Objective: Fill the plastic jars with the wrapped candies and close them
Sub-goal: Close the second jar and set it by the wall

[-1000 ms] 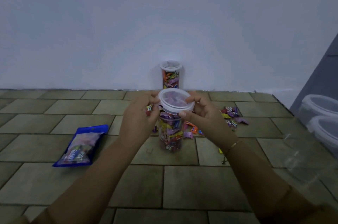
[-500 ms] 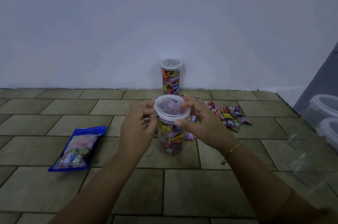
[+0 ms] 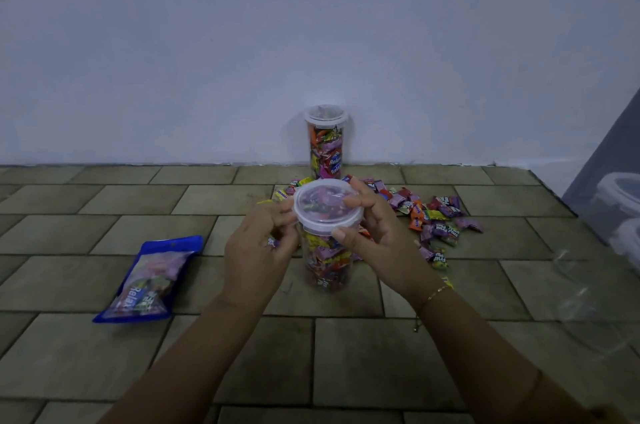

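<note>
nearest to me are the two forearms reaching out over the tiled floor [image 3: 346, 354], and on the right wrist i see a thin gold bracelet [image 3: 434, 295]. my left hand [image 3: 258, 250] curls around the left side of the near jar [image 3: 327, 264], fingers wrapped at the rim of its lid [image 3: 327, 207]. my right hand [image 3: 375, 226] grasps the lid from the other side — thumb against the front edge of the rim, fingertips lying over the far edge. the lid is clear plastic and sits on top of the jar, slightly tilted toward me; i cannot tell whether it is fully seated. the jar stands upright on the floor between my hands, packed with wrapped candies. to the left, well apart from the jar, a blue candy bag [image 3: 150, 280] lies flat on the tiles. behind the jar and off to the right, a loose pile of wrapped candies [image 3: 436, 219] is scattered on the floor — purple, orange, yellow and red wrappers. further back, a second jar [image 3: 325, 143] stands upright against the white wall [image 3: 311, 43], filled with candies and with its lid on. at the right edge i see blurred clear plastic containers [image 3: 623, 216].
</note>
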`<action>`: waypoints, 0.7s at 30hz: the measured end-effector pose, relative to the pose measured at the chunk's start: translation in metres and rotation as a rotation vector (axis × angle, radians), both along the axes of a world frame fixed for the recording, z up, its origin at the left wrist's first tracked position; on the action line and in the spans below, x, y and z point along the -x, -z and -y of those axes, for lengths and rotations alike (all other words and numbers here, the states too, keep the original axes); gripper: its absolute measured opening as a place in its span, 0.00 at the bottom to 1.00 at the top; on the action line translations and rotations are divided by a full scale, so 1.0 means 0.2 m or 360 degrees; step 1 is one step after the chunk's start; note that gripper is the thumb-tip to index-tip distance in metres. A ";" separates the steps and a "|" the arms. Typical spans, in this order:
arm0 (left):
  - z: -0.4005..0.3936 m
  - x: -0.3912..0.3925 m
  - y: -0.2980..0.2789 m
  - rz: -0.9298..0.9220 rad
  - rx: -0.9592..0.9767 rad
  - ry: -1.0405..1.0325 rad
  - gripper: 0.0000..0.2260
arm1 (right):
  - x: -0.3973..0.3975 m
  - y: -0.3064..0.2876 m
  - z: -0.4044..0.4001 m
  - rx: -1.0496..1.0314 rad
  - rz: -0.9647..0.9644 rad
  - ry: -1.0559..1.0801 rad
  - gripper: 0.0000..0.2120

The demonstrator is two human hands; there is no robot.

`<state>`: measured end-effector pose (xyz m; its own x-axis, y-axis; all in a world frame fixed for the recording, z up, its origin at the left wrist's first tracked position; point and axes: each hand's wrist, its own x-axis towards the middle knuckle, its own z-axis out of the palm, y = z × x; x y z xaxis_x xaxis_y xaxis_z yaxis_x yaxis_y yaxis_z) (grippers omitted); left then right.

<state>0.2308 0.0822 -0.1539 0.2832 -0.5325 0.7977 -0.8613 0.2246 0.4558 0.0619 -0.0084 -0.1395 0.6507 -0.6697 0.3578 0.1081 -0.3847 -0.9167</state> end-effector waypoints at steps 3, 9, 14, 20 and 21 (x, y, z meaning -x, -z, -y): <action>0.01 0.01 0.01 -0.0022 0.0057 -0.0014 0.08 | 0.00 0.01 0.00 -0.0028 0.0023 -0.0024 0.20; 0.01 0.04 0.03 -0.0006 0.0119 -0.0045 0.06 | 0.00 0.02 0.00 -0.0035 0.0056 -0.0017 0.20; -0.02 0.07 0.08 -0.0027 0.0058 -0.0010 0.14 | 0.00 0.02 0.00 -0.0084 0.0084 -0.0041 0.18; -0.05 0.12 0.15 -0.0029 -0.0169 -0.0009 0.23 | -0.01 0.01 -0.01 -0.0076 0.0096 -0.0047 0.16; -0.05 0.13 0.16 -0.0027 -0.0215 -0.0019 0.24 | 0.00 0.01 -0.01 -0.0072 0.0098 -0.0047 0.16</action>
<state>0.2041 0.0928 -0.1851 0.3031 -0.6312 0.7139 -0.8553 0.1502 0.4959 0.0629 -0.0054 -0.1414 0.6480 -0.6671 0.3675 0.1752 -0.3389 -0.9243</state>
